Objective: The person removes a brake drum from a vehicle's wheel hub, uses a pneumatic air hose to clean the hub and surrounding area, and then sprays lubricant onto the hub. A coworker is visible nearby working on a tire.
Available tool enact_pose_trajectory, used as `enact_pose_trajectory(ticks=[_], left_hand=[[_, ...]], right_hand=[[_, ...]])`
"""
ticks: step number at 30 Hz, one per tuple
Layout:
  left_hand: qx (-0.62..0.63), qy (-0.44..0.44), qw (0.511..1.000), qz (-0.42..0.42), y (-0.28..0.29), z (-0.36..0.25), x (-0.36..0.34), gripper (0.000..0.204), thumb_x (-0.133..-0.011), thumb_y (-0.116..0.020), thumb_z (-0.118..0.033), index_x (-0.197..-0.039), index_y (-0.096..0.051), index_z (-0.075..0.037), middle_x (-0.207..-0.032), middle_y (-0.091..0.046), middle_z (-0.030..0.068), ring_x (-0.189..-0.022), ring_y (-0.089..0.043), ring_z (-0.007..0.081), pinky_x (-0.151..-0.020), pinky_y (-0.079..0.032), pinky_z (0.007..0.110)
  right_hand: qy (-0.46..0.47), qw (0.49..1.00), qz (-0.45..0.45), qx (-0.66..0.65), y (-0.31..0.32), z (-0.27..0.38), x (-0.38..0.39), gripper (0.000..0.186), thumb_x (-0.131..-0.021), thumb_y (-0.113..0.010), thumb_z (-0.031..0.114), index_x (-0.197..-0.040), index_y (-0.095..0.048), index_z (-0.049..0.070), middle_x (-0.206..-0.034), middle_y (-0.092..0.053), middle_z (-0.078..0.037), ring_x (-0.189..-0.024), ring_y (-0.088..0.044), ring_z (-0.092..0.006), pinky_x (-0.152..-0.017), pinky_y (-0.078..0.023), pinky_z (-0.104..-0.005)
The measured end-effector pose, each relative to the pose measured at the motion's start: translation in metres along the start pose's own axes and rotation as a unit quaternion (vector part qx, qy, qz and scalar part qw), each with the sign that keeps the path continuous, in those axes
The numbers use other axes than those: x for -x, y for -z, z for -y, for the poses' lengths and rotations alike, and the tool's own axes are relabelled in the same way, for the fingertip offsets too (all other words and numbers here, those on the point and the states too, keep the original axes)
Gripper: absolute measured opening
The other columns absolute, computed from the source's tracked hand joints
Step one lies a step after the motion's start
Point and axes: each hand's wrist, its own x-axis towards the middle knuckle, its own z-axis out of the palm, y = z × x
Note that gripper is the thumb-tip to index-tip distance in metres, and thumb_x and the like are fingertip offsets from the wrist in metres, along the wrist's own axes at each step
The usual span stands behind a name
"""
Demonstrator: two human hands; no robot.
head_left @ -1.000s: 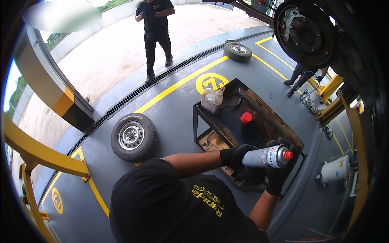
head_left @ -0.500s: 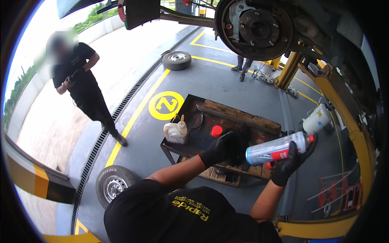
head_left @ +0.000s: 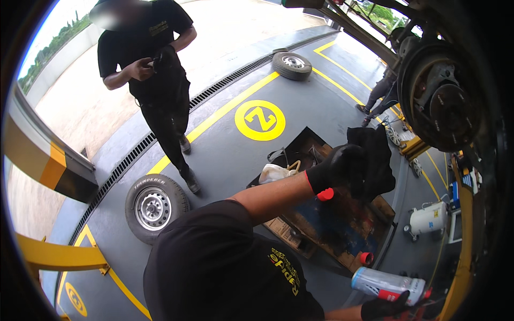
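Observation:
My left hand (head_left: 340,166), in a black glove, is closed around a black cloth (head_left: 375,179), raised over the metal trolley (head_left: 301,227) and left of the exposed wheel hub (head_left: 445,104). At the lower right, my right hand (head_left: 385,307), also gloved, grips a white-and-red aerosol can (head_left: 381,281), which lies nearly horizontal with its red top pointing right. On the trolley are a white plastic jug (head_left: 276,175), a red cap (head_left: 325,193) beside my left wrist and another red item (head_left: 366,258) near the front corner.
A person in black (head_left: 147,53) stands ahead-left; another (head_left: 377,96) is behind the hub. Tyres (head_left: 155,207) (head_left: 292,66) lie on the floor. Yellow lift arms (head_left: 61,255) reach in at left, a striped pillar (head_left: 53,168) behind. A white tank (head_left: 428,219) stands right.
My left hand has risen with the black cloth toward the hub. My right hand has lowered the can to the lower right. The person in black has come closer.

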Motion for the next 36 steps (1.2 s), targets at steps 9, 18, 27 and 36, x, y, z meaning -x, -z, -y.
enact_pose_trajectory(ticks=[9, 18, 27, 36], left_hand=[[-0.067, -0.120, 0.990, 0.016, -0.021, 0.028, 0.094, 0.014, -0.099, -0.068, -0.018, -0.108, -0.067, -0.006, -0.104, -0.070, 0.0060, -0.100, -0.068, 0.0202, -0.090, -0.055, 0.034], [-0.305, -0.189, 0.923, -0.141, -0.001, 0.079, 0.176, 0.014, -0.100, -0.068, -0.019, -0.106, -0.066, -0.006, -0.105, -0.068, 0.0051, -0.093, -0.068, 0.0183, -0.084, -0.057, 0.036], [-0.090, -0.170, 0.966, -0.172, -0.002, 0.121, 0.224, 0.045, -0.090, -0.064, -0.013, -0.133, -0.060, 0.000, -0.114, -0.071, 0.0140, -0.103, -0.071, 0.0278, -0.094, -0.057, 0.041], [-0.196, -0.181, 0.948, -0.175, -0.008, 0.092, 0.204, 0.036, -0.099, -0.069, -0.023, -0.128, -0.063, -0.002, -0.116, -0.070, 0.0112, -0.104, -0.070, 0.0250, -0.096, -0.057, 0.039]], right_hand=[[-0.046, 0.992, 0.022, -0.111, 0.017, -0.025, -0.013, 0.078, -0.087, -0.077, 0.014, -0.155, -0.041, 0.000, -0.142, -0.060, -0.023, -0.124, -0.064, -0.0363, -0.104, -0.057, -0.0483], [-0.158, 0.922, 0.220, -0.279, -0.002, -0.049, 0.054, 0.093, -0.079, -0.081, 0.008, -0.161, -0.036, 0.004, -0.147, -0.057, -0.021, -0.131, -0.060, -0.0353, -0.107, -0.055, -0.0475], [-0.259, 0.832, 0.314, -0.377, 0.009, -0.043, 0.096, 0.098, -0.075, -0.083, 0.001, -0.161, -0.038, 0.009, -0.152, -0.053, -0.019, -0.138, -0.055, -0.0331, -0.115, -0.049, -0.0465], [-0.271, 0.833, 0.321, -0.360, 0.007, -0.019, 0.103, 0.099, -0.075, -0.089, 0.011, -0.161, -0.040, 0.009, -0.151, -0.053, -0.017, -0.138, -0.054, -0.0316, -0.115, -0.047, -0.0456]])
